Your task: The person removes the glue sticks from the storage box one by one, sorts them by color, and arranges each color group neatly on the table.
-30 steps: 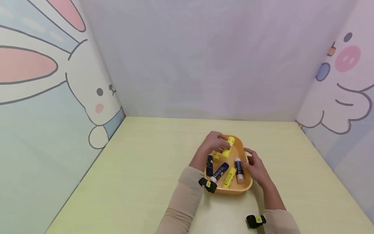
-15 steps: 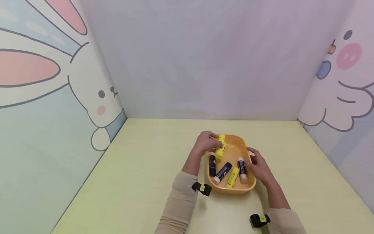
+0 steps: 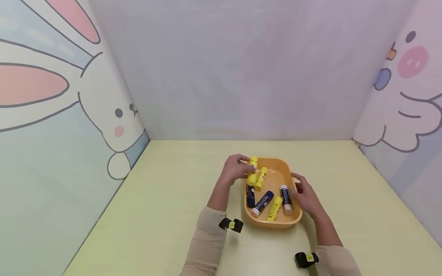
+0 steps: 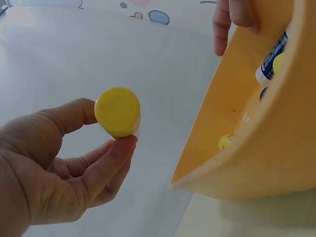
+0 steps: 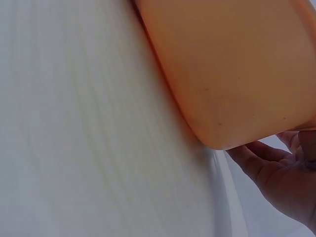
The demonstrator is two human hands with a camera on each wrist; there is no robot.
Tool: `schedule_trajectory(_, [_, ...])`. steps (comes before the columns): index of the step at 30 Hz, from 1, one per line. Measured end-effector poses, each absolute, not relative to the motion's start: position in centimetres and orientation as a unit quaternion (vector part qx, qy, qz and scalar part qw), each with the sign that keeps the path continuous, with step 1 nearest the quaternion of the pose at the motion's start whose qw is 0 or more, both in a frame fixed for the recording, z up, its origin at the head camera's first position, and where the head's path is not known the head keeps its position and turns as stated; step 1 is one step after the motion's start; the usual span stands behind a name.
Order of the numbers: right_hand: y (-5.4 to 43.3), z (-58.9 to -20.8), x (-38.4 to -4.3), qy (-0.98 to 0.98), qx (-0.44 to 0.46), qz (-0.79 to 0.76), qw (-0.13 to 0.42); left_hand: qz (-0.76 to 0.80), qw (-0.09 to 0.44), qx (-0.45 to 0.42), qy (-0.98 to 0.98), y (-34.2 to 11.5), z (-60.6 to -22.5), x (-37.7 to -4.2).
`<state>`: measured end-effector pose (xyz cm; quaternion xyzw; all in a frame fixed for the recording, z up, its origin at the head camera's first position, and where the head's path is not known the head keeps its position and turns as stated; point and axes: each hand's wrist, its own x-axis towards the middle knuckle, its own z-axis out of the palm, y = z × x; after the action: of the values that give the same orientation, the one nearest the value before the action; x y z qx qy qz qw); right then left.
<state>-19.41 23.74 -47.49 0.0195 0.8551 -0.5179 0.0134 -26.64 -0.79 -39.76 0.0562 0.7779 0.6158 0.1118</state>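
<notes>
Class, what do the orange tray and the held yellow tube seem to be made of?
Orange tray: probably moulded plastic, semi-gloss; smooth rounded walls and a bright glint inside.
Held yellow tube: likely plastic, smooth, perhaps satin; evenly coloured round end.

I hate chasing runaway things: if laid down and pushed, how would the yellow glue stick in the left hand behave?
The yellow glue stick would probably roll, given its round shape. It looks stiff, unbent in the left hand, and is likely light, as that hand alone holds it up.
</notes>
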Motion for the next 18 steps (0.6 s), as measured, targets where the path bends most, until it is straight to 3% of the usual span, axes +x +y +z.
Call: schedule_trajectory(18, [23.7, -47.1, -19.6, 0.857, 0.014, -0.515, 0.027, 0.664, 0.087, 0.01, 0.742, -5.7, -41.8, -27.3])
